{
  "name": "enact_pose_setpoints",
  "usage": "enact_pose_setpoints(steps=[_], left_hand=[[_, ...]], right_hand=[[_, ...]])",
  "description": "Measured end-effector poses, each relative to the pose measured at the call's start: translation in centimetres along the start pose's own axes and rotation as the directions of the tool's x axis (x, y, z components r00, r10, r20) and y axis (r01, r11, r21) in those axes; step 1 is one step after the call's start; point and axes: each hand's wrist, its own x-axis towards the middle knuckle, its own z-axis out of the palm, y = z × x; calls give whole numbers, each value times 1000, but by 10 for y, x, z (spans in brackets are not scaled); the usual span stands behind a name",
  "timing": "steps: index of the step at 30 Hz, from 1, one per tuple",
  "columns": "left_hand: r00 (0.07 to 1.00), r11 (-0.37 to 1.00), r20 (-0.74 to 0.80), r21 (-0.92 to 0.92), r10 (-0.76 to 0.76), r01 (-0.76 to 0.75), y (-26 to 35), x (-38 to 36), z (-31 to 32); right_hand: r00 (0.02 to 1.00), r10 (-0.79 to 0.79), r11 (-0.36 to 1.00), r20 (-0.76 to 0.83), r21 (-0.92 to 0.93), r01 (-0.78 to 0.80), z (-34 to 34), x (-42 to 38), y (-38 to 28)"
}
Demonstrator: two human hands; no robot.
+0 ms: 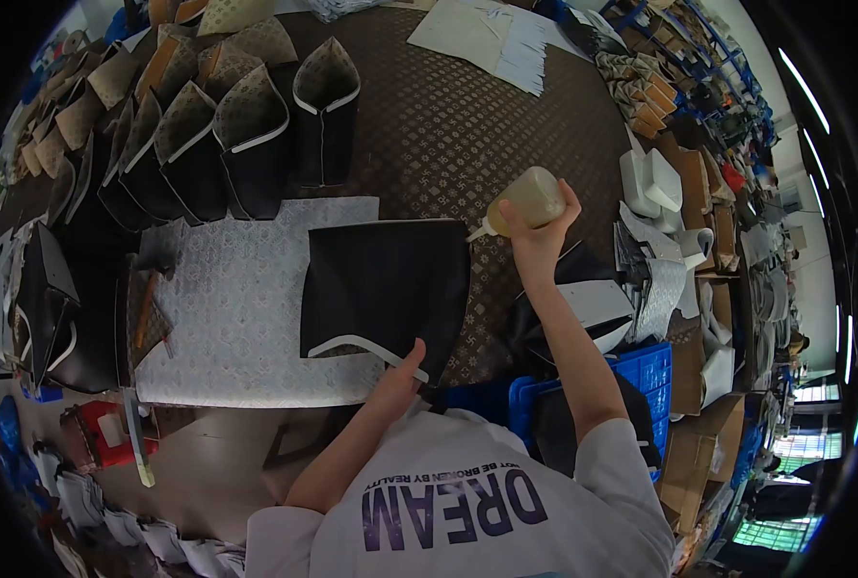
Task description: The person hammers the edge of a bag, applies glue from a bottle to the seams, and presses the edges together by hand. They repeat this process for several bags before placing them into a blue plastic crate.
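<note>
A black leather-like panel [386, 279] with a white-edged curved cutout lies flat, partly over a patterned pale sheet [227, 318]. My left hand [400, 387] grips its near edge, thumb on top and fingers hidden underneath. In my right hand [542, 236] is a translucent squeeze bottle [533, 197] with yellowish contents. The bottle is tilted, its thin nozzle pointing left at the panel's far right corner. Whether the tip touches the edge cannot be made out.
Several black upright cases [325, 120] with patterned linings stand at the back left. A hammer [157, 255] lies on the left. White cut pieces [492, 39] rest at the back. Blue crates [646, 385] and cardboard boxes [703, 453] flank my right side.
</note>
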Motion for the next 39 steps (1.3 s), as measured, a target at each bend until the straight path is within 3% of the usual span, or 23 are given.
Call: enact_pose_setpoints(steps=[3, 5, 8, 13, 18, 21, 24, 28, 34, 39], left_hand=[[990, 966, 55, -219, -128, 137, -9, 10, -4], [987, 968, 34, -190, -159, 163, -6, 7, 0], [984, 956, 19, -233, -180, 179, -2, 4, 6], [988, 929, 43, -336, -149, 154, 8, -2, 12], [994, 899, 59, -425, -92, 109, -21, 25, -1], [995, 898, -15, -432, -96, 81, -17, 27, 5], [966, 877, -114, -454, -232, 157, 3, 21, 16], [995, 833, 64, -545, -73, 97, -16, 41, 3], [996, 822, 87, -569, 13, 39, -4, 44, 9], [967, 850, 196, -525, 161, -35, 25, 23, 26]], right_hand=[[994, -43, 984, 96, -168, 59, 6, 1, -6], [987, -37, 954, 156, -290, 82, 9, 4, -7], [975, 100, 939, 198, -342, -27, 11, 11, -4], [974, 113, 945, 195, -326, -44, 4, 12, -4], [982, 77, 965, 172, -262, -29, -5, 5, -6], [986, 40, 980, 164, -200, -7, -12, 0, -7], [987, 44, 991, 153, -132, -24, -19, -4, -8], [991, 23, 999, 135, -38, -18, -28, -12, -7], [996, 27, 989, 88, 140, -39, -39, -26, -5], [994, 79, 958, 81, 270, -98, -49, -40, -6]])
